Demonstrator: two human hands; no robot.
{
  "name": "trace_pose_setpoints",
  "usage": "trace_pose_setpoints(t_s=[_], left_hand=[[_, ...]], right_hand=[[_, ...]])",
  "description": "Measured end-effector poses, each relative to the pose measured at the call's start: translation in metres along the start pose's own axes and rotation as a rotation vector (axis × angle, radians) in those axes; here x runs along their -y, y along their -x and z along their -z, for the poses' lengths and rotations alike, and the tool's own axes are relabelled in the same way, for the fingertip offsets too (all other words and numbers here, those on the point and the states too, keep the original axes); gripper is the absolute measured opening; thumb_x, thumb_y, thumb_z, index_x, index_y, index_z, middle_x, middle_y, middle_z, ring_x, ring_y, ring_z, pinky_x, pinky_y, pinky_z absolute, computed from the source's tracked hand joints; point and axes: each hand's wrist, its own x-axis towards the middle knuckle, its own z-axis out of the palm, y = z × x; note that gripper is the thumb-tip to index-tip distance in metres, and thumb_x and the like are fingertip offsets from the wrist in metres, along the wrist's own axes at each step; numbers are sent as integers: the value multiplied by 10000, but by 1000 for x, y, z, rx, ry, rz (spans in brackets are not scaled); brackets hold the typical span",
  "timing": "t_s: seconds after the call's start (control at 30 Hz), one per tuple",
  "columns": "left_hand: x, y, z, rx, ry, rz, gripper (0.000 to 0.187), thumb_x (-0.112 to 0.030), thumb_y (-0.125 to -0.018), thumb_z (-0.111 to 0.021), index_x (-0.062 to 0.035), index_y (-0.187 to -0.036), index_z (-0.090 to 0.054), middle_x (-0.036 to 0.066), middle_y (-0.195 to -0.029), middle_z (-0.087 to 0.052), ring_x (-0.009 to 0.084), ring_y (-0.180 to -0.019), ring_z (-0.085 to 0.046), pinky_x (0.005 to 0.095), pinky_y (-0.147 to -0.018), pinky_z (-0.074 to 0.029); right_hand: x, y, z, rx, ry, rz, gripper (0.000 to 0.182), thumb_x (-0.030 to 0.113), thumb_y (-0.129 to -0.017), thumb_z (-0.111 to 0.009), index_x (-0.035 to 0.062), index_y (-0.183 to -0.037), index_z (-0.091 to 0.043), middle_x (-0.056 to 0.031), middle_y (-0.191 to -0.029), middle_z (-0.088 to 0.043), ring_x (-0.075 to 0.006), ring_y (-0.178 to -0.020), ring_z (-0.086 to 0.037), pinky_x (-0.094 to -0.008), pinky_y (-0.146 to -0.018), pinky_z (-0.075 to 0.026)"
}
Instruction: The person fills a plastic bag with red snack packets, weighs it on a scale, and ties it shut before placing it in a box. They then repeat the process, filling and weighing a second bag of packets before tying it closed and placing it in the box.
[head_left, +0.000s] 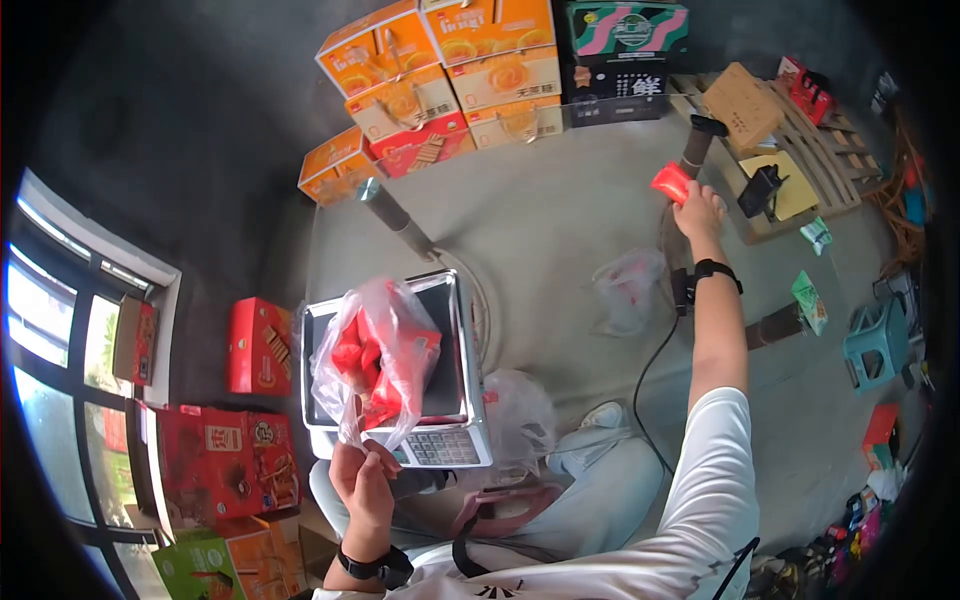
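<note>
A clear plastic bag (415,310) with several red packets (378,350) inside rests on the pan of a digital scale (462,350). My left hand (365,475) is closed on the bag's near edge, in front of the scale. Out to the right, my right hand (703,212) grips a small shiny red packet (671,183), held over the far side of the glass table (560,200). What print the packet carries is too small to read. The scale's keypad (445,447) faces me, partly covered by the bag.
A crumpled clear bag (630,290) lies on the glass, and another plastic bag (520,415) is beside the scale. A black cable (650,370) runs near my right arm. Orange cartons (505,75) are stacked behind; green packets (808,300) and a teal stool (875,340) are rightward.
</note>
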Motion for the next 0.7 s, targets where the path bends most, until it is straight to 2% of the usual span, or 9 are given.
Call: trace_pose_setpoints(t_s=[0.13, 0.2, 0.27, 0.33, 0.43, 0.53, 0.63, 0.67, 0.7], left_hand=[[15, 8, 5, 44, -17, 33, 283, -95, -862, -499, 40, -1110, -501, 79, -668, -568, 111, -571, -507, 219, -524, -387], [9, 10, 4, 40, -13, 43, 220, -94, -864, -500, 31, -1046, -501, 75, -671, -570, 113, -577, -504, 225, -534, -390], [0, 13, 6, 28, -19, 27, 195, -92, -865, -503, 26, -1020, -499, 72, -668, -568, 112, -575, -503, 225, -537, -390], [-2, 16, 11, 24, -6, 24, 170, -90, -865, -506, 21, -993, -497, 69, -665, -566, 112, -574, -502, 225, -539, -391], [2, 22, 25, 53, -17, 26, 200, -70, -869, -498, 32, -1040, -512, 62, -657, -558, 111, -576, -506, 231, -545, -398], [5, 30, 35, 45, 10, 65, 340, -43, -870, -475, 35, -1199, -510, 46, -665, -553, 103, -578, -507, 231, -552, -401], [-1, 37, 46, 77, -19, 19, 438, -50, -862, -462, 26, -1294, -469, 21, -711, -543, 91, -599, -505, 224, -574, -395], [0, 39, 53, 87, -52, 5, 449, -51, -857, -461, 28, -1300, -467, 28, -746, -557, 87, -619, -503, 217, -601, -398], [-2, 40, 53, 47, -8, 3, 357, -37, -830, -443, 39, -1172, -510, 31, -751, -530, 99, -637, -498, 222, -613, -389]], right_hand=[[-18, -7, -10, -58, -40, 39, 522, 266, -812, -627, 143, -1288, -453, -101, -1239, -482, -318, -1213, -413, -471, -979, -366], [-11, -4, 5, 161, 68, 9, 560, 259, -779, -658, 142, -1290, -463, -108, -1235, -484, -318, -1207, -409, -475, -983, -362], [-4, 18, 18, 141, 46, 5, 583, 284, -742, -687, 141, -1268, -482, -115, -1224, -484, -323, -1195, -410, -474, -989, -352], [-1, 47, 20, 136, 10, 109, 621, 333, -723, -698, 151, -1273, -475, -125, -1203, -494, -330, -1187, -415, -478, -994, -337], [8, 106, 1, 90, -71, 202, 656, 388, -695, -720, 165, -1259, -469, -118, -1172, -520, -334, -1163, -430, -487, -979, -332], [21, 194, 4, 96, -320, 210, 662, 432, -678, -728, 182, -1237, -477, -106, -1201, -543, -328, -1120, -463, -496, -950, -323], [32, 296, 21, 139, -397, 229, 657, 428, -665, -740, 175, -1220, -497, -107, -1167, -563, -337, -1105, -470, -509, -965, -296], [38, 327, 33, 160, -444, 235, 649, 421, -659, -745, 177, -1211, -507, -108, -1152, -571, -338, -1100, -472, -512, -967, -288], [45, 356, 48, 162, -427, 217, 628, 358, -662, -772, 120, -1185, -518, -125, -1119, -583, -315, -1065, -516, -460, -947, -350]])
